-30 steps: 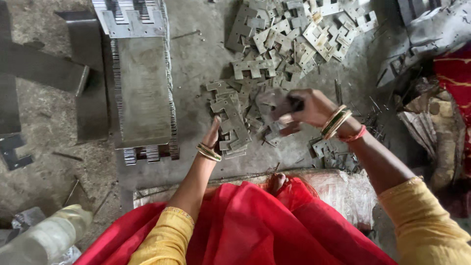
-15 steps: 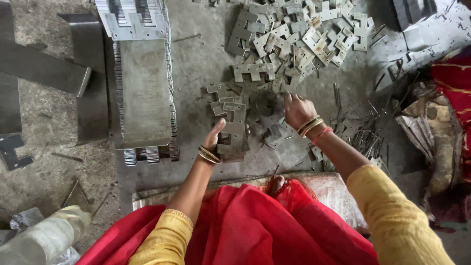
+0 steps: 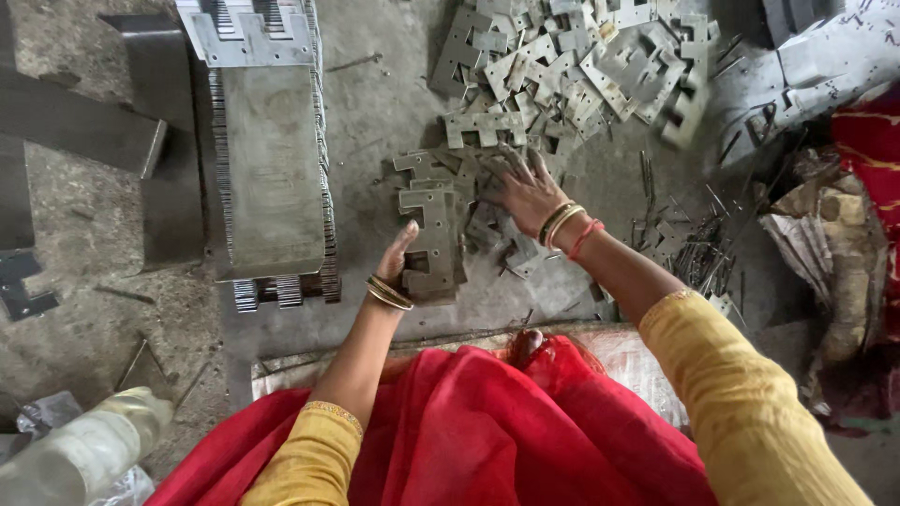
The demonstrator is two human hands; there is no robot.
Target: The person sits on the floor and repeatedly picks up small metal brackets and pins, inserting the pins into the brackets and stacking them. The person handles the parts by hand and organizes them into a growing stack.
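Stack of E-shaped steel plates (image 3: 432, 245) sits just left of frame centre, its long axis running top-to-bottom in the frame, w/ the notched side facing right as far as I can read it. Left hand (image 3: 398, 258) rests against the stack's left edge, lower half; thumb and fingers look loosely together and pressed flat on the side, not wrapped round anything. From those fingers the stack lies directly to the right, touching.

Right hand (image 3: 527, 190) is up and right of the stack, palm down, fingers spread apart over loose plates (image 3: 487, 211) scattered on the floor. I can't tell whether any plate is pinched under the palm. From the right fingertips the stack top lies to the left and slightly down, near but not touching. Left hand is the closer one, since it's already in contact.

Loose plates under the right hand lie at mixed angles, no common axis. Bigger heap of plates (image 3: 581, 66) spreads across upper centre-right of frame, well apart from the stack. Long laminated block (image 3: 272, 159) lies at upper left, axis also top-to-bottom, roughly parallel to the stack w/ bare concrete floor (image 3: 384, 103) between them.
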